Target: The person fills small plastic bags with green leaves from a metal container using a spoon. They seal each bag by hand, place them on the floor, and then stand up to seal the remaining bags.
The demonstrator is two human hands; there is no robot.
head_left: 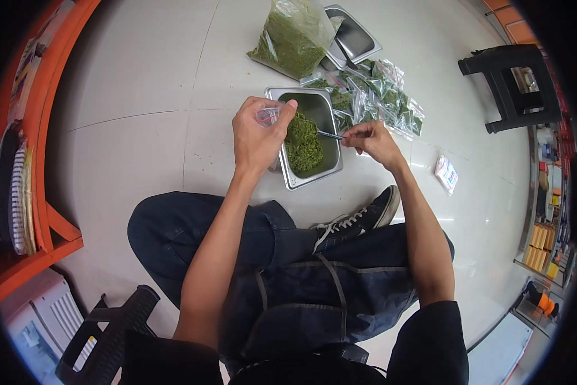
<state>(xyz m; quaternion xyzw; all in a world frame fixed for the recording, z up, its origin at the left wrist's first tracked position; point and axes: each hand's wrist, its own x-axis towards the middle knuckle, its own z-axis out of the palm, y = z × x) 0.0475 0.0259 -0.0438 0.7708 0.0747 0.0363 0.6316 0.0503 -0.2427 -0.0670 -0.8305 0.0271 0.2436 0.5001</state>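
A metal pan [337, 149] holding chopped green herbs [304, 149] stands on the floor in front of my crossed legs. Over its left edge my left hand [259, 131] is closed on a small clear plastic bag [268, 115]. My right hand [370, 141], at the pan's right rim, pinches the handle of a metal utensil [330, 135], whose far end is hidden in the herbs. Behind the pan lie several clear zip bags [391, 102] of greens and a large plastic bag [291, 45] full of green herbs.
A second metal pan [359, 35] with a dark-handled utensil sits beyond. A white packet [445, 174] lies on the floor at right. Black stools [513, 86] stand at upper right and lower left, an orange shelf [57, 77] at left, and stocked shelves at right.
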